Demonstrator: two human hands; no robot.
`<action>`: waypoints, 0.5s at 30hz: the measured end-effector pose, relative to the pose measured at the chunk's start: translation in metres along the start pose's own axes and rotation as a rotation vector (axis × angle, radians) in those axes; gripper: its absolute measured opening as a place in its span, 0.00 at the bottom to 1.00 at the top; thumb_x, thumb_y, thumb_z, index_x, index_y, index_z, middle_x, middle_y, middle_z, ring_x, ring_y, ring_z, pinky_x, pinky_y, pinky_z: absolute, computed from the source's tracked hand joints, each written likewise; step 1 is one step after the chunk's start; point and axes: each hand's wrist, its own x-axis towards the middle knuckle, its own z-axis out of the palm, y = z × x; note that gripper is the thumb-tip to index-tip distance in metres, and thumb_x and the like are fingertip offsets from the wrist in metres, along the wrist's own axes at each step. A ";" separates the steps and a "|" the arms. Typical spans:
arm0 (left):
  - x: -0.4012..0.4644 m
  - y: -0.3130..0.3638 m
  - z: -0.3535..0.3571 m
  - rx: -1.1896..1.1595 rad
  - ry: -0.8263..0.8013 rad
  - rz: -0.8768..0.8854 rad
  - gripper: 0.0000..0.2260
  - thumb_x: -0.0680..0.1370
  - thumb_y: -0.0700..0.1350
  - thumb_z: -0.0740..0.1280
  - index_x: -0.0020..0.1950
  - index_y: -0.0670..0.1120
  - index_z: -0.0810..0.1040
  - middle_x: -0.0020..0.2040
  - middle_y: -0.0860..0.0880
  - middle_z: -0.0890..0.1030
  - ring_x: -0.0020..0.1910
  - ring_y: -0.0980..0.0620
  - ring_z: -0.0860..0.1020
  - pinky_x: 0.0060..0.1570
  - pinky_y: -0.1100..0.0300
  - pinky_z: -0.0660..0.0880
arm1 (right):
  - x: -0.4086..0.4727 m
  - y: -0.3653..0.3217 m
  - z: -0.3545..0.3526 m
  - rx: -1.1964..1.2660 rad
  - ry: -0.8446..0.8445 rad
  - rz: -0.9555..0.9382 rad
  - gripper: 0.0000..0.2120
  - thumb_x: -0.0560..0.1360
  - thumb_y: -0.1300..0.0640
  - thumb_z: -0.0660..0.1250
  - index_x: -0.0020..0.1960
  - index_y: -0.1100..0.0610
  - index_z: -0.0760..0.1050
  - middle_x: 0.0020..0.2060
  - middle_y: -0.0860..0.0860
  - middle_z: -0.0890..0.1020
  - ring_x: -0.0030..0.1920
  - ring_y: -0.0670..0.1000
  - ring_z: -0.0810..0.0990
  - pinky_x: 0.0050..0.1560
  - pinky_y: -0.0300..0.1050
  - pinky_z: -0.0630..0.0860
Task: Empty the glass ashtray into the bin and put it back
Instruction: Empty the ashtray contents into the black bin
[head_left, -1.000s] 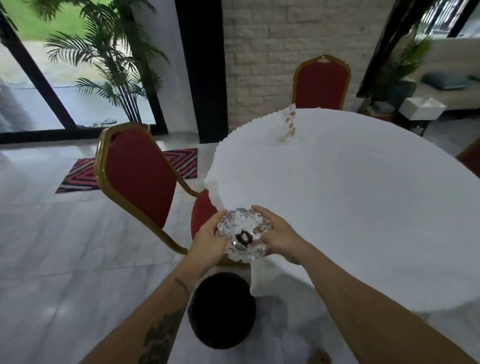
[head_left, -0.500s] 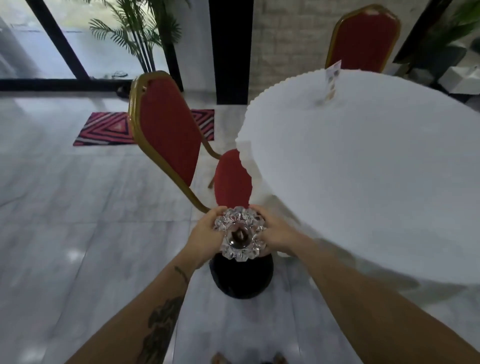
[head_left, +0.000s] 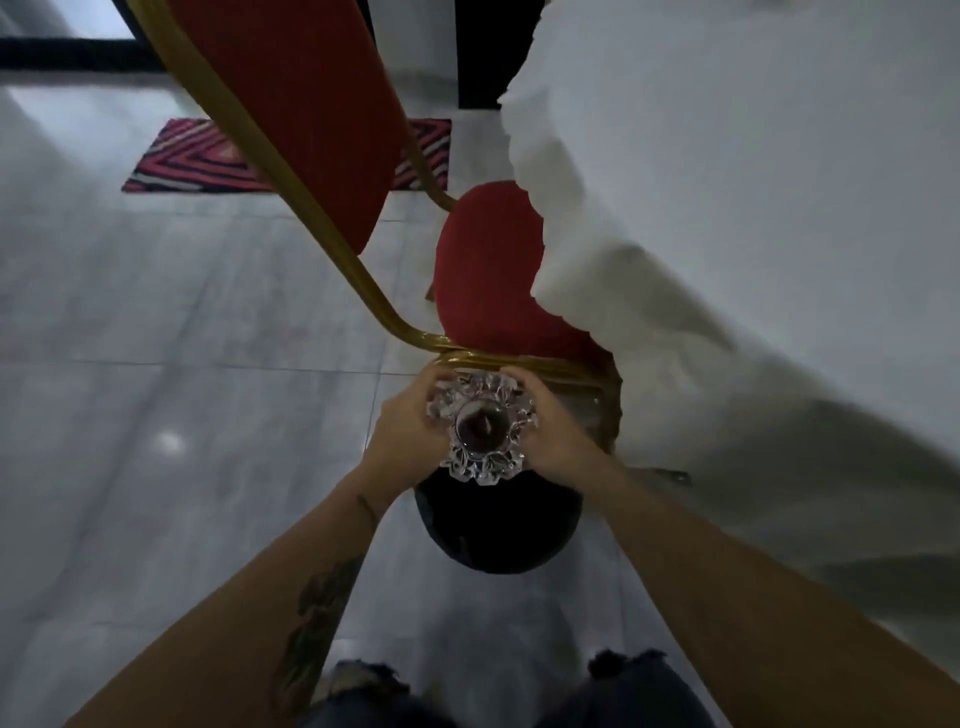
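Observation:
A cut-glass ashtray (head_left: 480, 428) with a scalloped rim and something dark in its round centre is held between both hands. My left hand (head_left: 408, 434) grips its left side and my right hand (head_left: 553, 431) grips its right side. It hangs upright just above the far rim of a round black bin (head_left: 498, 525) that stands on the floor below it. The ashtray and my hands hide the far part of the bin.
A red chair with a gold frame (head_left: 332, 171) stands directly beyond the ashtray, its seat (head_left: 488, 270) tucked under the white tablecloth (head_left: 753, 208) at the right. Grey tiled floor (head_left: 156, 395) spreads to the left, with a striped rug (head_left: 197, 158) farther off. My knees (head_left: 498, 696) show at the bottom.
My view has tipped downward and closer to the floor. Both hands have carried the ashtray off the table's edge and down to just above the bin.

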 end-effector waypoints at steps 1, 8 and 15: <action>0.004 -0.013 0.011 0.012 0.034 0.042 0.22 0.74 0.35 0.65 0.64 0.54 0.73 0.48 0.57 0.81 0.51 0.50 0.82 0.52 0.52 0.81 | 0.009 0.013 0.005 0.000 0.020 -0.013 0.39 0.73 0.77 0.60 0.75 0.44 0.64 0.60 0.47 0.74 0.56 0.48 0.77 0.46 0.37 0.75; 0.028 -0.094 0.080 0.103 0.247 0.255 0.25 0.73 0.31 0.63 0.66 0.50 0.72 0.60 0.52 0.81 0.58 0.50 0.80 0.55 0.56 0.77 | 0.061 0.099 0.036 0.028 0.113 -0.159 0.42 0.72 0.77 0.61 0.76 0.41 0.63 0.67 0.44 0.74 0.64 0.43 0.74 0.61 0.36 0.75; 0.038 -0.136 0.121 0.073 0.331 0.354 0.23 0.73 0.32 0.64 0.65 0.50 0.71 0.60 0.50 0.80 0.57 0.50 0.79 0.58 0.52 0.77 | 0.085 0.148 0.040 -0.051 0.162 -0.232 0.39 0.74 0.75 0.62 0.71 0.37 0.65 0.66 0.46 0.72 0.59 0.46 0.73 0.53 0.45 0.79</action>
